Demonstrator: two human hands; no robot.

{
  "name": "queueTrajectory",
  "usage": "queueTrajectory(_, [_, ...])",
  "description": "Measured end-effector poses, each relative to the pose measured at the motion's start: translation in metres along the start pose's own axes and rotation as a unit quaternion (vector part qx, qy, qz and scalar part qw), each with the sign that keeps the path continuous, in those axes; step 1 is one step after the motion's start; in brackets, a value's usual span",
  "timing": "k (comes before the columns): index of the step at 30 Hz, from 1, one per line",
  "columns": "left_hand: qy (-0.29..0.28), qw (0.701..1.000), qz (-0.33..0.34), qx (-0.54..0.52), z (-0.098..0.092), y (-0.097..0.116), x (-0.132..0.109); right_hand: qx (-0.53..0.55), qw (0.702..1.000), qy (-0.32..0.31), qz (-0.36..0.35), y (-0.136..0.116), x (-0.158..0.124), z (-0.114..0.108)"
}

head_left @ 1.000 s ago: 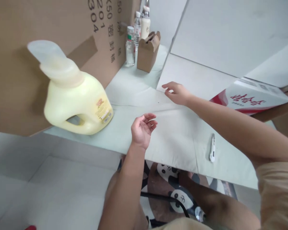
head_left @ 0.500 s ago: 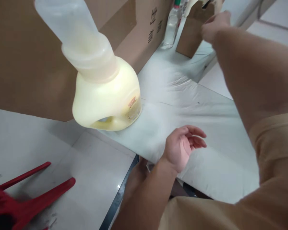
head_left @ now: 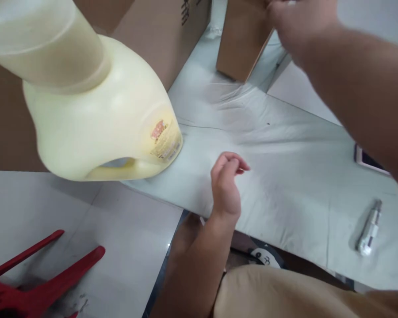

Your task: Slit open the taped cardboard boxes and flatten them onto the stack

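Observation:
My right hand (head_left: 303, 26) reaches to the top of a tall brown cardboard piece (head_left: 240, 42), its fingers closed at the upper edge. The cardboard stands at the far end of the covered table (head_left: 285, 185). My left hand (head_left: 226, 183) is over the near side of the table, fingers loosely curled and thumb near them, touching no object. Left of it, a large pale yellow jug (head_left: 119, 115) with a handle and a small label stands at the table's edge, with a translucent container (head_left: 53, 44) on its top.
A large cardboard box (head_left: 159, 39) stands behind the jug. A silver cutter-like tool (head_left: 369, 229) and a phone-like object (head_left: 368, 160) lie at the right. Red stool-like legs (head_left: 66, 274) rest on the floor at the lower left. A panda print (head_left: 265, 256) shows below the table.
The view has shifted closer to the jug. The cardboard piece looks nearer, with my right hand at its top. My left hand's fingers have curled in, and the silver tool has come into view.

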State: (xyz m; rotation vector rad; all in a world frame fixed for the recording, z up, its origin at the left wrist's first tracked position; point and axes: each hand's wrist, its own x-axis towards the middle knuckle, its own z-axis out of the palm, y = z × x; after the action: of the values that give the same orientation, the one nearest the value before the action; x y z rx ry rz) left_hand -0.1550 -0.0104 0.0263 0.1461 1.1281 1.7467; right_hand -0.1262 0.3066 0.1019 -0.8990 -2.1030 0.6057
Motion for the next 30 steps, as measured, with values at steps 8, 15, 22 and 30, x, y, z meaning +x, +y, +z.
queueTrajectory(8, [0.144, 0.981, 0.13, -0.009, -0.001, 0.007, 0.001, -0.224, 0.969, -0.022, -0.1, -0.076, -0.194, -0.07])
queueTrajectory(15, [0.066, 0.977, 0.203, 0.004, 0.013, -0.002, 0.014, -0.18, 0.973, 0.035, -0.141, -0.094, -0.357, -0.17])
queueTrajectory(22, [-0.249, 0.92, 0.302, -0.015, 0.054, -0.042, -0.009, -0.095, 0.992, 0.038, -0.075, -0.086, -0.439, -0.205])
queueTrajectory(30, [-0.286, 0.836, 0.404, 0.236, 0.068, -0.044, -0.02, -0.04, 0.999, -0.011, -0.033, -0.085, -0.454, -0.202])
